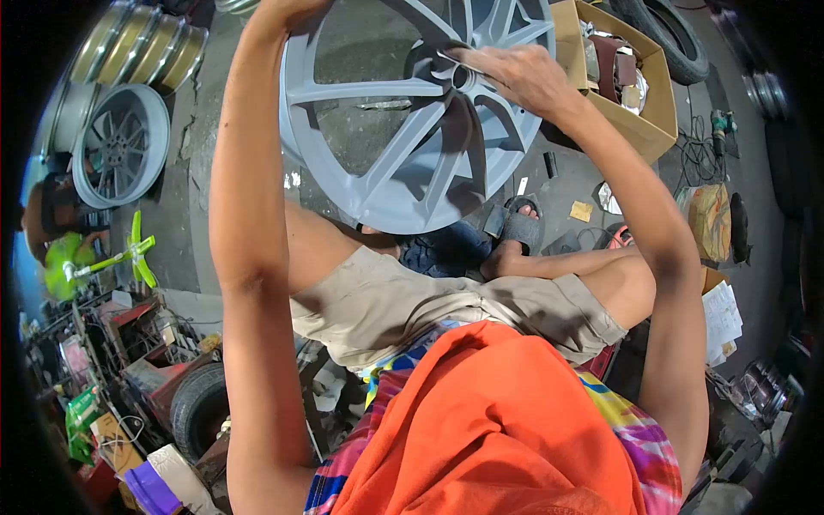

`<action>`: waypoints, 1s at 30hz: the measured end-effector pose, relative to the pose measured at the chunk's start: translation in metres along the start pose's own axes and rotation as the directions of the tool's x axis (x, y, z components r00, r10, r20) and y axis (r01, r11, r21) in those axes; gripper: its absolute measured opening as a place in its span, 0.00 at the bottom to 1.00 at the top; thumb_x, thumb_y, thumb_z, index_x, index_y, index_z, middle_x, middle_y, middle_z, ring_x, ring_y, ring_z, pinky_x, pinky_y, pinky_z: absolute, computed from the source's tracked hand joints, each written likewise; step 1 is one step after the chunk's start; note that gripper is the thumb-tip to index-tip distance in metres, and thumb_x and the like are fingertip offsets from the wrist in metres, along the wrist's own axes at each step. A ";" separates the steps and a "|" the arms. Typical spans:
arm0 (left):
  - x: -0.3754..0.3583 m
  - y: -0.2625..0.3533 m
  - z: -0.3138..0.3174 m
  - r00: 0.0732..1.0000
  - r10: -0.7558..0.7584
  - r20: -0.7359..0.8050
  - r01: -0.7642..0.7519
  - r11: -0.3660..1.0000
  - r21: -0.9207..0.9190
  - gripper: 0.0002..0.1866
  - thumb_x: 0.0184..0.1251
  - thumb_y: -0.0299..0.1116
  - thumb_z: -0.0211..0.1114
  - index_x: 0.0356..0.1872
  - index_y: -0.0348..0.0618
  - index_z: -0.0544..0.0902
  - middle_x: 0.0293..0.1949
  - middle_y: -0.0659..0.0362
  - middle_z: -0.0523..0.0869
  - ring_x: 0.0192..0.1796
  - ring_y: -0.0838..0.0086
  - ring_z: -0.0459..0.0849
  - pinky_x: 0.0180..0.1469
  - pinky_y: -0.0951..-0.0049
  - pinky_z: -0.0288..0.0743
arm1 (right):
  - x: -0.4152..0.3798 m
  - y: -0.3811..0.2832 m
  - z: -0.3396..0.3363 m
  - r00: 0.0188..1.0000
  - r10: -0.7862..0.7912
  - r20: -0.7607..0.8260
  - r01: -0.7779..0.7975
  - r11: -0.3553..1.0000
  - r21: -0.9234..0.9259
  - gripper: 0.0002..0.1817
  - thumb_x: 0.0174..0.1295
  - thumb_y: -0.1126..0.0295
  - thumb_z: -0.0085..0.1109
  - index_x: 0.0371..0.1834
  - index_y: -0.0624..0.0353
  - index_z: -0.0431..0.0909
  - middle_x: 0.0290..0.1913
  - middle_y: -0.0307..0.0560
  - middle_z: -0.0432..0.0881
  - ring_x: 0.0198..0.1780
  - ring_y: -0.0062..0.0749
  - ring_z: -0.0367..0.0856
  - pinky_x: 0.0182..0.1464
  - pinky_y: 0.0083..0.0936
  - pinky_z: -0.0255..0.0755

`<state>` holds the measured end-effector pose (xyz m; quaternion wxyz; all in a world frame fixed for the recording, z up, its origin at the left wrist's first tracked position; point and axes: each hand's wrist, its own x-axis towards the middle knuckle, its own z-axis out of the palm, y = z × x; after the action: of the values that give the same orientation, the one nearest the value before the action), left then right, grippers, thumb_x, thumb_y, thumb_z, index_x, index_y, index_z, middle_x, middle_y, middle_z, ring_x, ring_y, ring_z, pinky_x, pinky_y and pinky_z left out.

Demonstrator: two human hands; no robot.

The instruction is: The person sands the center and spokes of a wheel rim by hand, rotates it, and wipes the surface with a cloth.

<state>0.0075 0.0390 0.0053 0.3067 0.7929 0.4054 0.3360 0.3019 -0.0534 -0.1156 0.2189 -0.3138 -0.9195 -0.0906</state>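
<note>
A grey multi-spoke alloy wheel (390,167) stands tilted in front of my bent legs. At the top edge of the picture, my left hand (296,9) grips the wheel's upper left rim; its fingers are mostly cut off by the frame. My right hand (519,75) is at the hub, closed with its fingers flat on a thin sheet that looks like sandpaper (459,60). The sheet's pale edge shows beyond the fingertips, over the hub's centre hole (463,79). Dark shadow falls across the lower spokes.
A cardboard box (644,124) with brown scraps stands at the right, near a tyre (665,39). A corded power tool (719,129) lies beyond it. More wheels (120,146), a green fan (133,249) and cluttered parts occupy the left. A sandal (520,225) is below the wheel.
</note>
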 end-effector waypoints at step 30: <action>-0.009 -0.007 -0.014 0.997 -0.072 -0.013 0.072 0.997 -0.032 0.23 0.79 0.38 0.60 0.66 0.33 0.80 0.55 0.59 0.86 0.57 0.74 0.79 0.62 0.74 0.70 | -0.046 0.016 0.047 0.990 -0.127 -0.064 0.119 0.986 -0.119 0.18 0.67 0.57 0.66 0.57 0.47 0.85 0.44 0.34 0.76 0.46 0.29 0.74 0.48 0.30 0.68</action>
<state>-0.0104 0.0375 0.0053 0.3283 0.7704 0.4306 0.3367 0.3282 -0.0510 -0.1777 0.2270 -0.2652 -0.9220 -0.1675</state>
